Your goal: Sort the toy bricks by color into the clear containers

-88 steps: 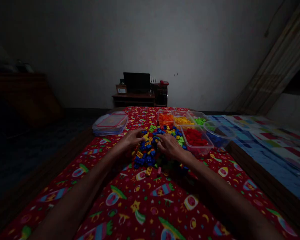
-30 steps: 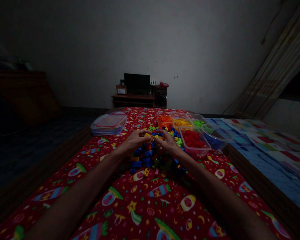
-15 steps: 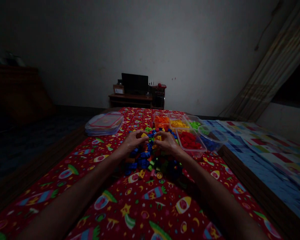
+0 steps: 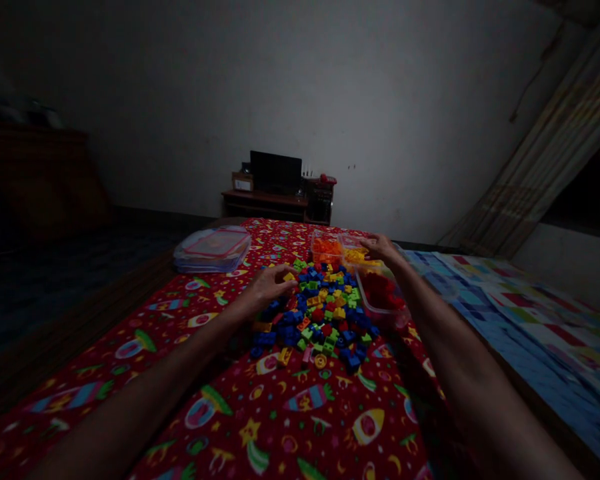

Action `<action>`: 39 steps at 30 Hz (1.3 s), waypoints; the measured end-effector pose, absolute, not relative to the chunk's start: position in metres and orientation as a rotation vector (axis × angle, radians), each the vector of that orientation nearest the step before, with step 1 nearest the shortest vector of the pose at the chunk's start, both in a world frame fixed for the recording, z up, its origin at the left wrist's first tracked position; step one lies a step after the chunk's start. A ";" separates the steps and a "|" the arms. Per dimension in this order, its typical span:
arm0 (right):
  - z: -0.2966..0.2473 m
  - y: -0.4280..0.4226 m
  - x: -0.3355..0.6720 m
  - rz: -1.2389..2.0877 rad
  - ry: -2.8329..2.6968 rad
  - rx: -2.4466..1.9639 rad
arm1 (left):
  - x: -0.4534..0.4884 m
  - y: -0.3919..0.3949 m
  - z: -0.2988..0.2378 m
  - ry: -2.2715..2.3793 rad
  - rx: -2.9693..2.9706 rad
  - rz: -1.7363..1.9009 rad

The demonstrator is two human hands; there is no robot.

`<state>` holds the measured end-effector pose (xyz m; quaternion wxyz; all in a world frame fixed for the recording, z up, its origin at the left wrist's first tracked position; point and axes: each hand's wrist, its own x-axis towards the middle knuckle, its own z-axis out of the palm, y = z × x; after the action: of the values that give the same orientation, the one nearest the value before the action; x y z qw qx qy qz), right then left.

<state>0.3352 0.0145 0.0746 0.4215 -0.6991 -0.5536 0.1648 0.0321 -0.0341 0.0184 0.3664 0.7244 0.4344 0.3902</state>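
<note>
A heap of small plastic building bricks [image 4: 325, 320] in blue, yellow, green and red lies spread on the red rocket-print cloth [image 4: 300, 407]. My left hand [image 4: 267, 291] rests at the heap's far left edge, its fingertips at a yellow brick [image 4: 290, 276]. Whether that brick is held, I cannot tell. My right hand [image 4: 380, 247] reaches far forward, fingers apart, above the rim of a clear tray of yellow bricks [image 4: 356, 256]. Next to it are a clear tray of orange bricks [image 4: 326, 250] and a clear tray of red bricks [image 4: 380, 298], partly behind my right forearm.
Stacked clear plastic lids or boxes [image 4: 213, 250] lie at the cloth's far left. A blue checked quilt [image 4: 510, 313] lies to the right, past a wooden edge. A low desk with a dark monitor [image 4: 275, 173] stands against the far wall.
My right hand has left the heap and moved forward to the yellow tray. My hands are now apart. The heap lies more fully in view, and my left hand stays near its edge.
</note>
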 end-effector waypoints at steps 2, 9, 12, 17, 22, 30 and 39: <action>0.077 0.020 0.340 0.422 -1.419 -1.776 | 0.030 -0.035 0.019 1.161 1.940 0.978; 0.070 -0.005 0.331 0.367 -1.450 -1.572 | 0.026 -0.028 0.015 1.273 2.138 0.941; 0.063 -0.027 0.315 0.445 -1.498 -1.416 | 0.025 -0.024 0.014 1.262 2.269 0.941; 0.050 -0.055 0.273 0.461 -1.749 -1.315 | 0.021 -0.021 0.014 1.243 2.343 0.871; 0.037 -0.069 0.239 0.178 -2.116 -1.357 | 0.008 -0.015 0.014 1.224 2.306 0.949; 0.025 -0.082 0.230 -0.075 -2.452 -1.565 | 0.004 -0.016 0.018 1.261 2.249 0.921; 0.012 -0.084 0.229 -0.109 -2.391 -1.414 | 0.013 -0.020 0.004 1.176 2.364 0.829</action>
<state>0.2290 -0.0837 0.0121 0.1799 -0.5002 -0.8461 -0.0386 0.0132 -0.0199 0.0039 0.1857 0.8393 0.4176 0.2944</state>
